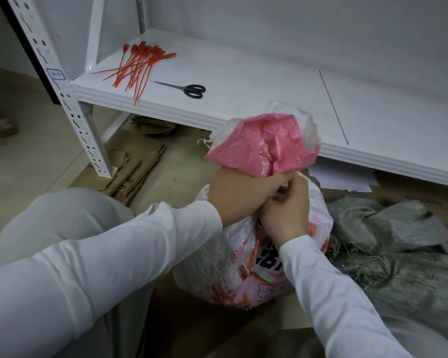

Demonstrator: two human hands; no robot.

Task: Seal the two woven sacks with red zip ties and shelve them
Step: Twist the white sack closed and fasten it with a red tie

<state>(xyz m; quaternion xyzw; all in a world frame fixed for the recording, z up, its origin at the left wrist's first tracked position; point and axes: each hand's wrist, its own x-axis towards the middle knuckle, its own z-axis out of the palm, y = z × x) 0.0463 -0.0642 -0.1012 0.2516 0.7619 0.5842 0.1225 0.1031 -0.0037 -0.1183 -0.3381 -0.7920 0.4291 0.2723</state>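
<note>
I'm looking down at both hands, close together on the neck of the printed sack (243, 267), which stands upright on flattened cardboard (130, 171) on the floor. My left hand (239, 195) is wrapped round the gathered neck, its fingers (279, 178) curled tight on the fabric. The pink-lined mouth (264, 143) of the sack flares open just above them. My right hand (287, 213) touches the left from the other side. Its fingers are curled in and pinch the same bunched neck, with a bit of white showing between the fingertips. I can't tell from here whether a tie is in that pinch.

The red zip ties (137, 65) lie in a loose heap well beyond the fingers, up and to the left, on the white shelf (256, 81). The black-handled scissors (189, 89) lie just right of the heap, also on the shelf, with the blades towards the ties. The shelf's front edge runs directly behind the sack's mouth.

Right of the fingers and lower, the grey sack (398, 254) lies slumped on the floor, crumpled, with dry straw-like strands at its mouth beside the printed sack. Both white sleeves (114, 254) come in from the bottom of the view.
</note>
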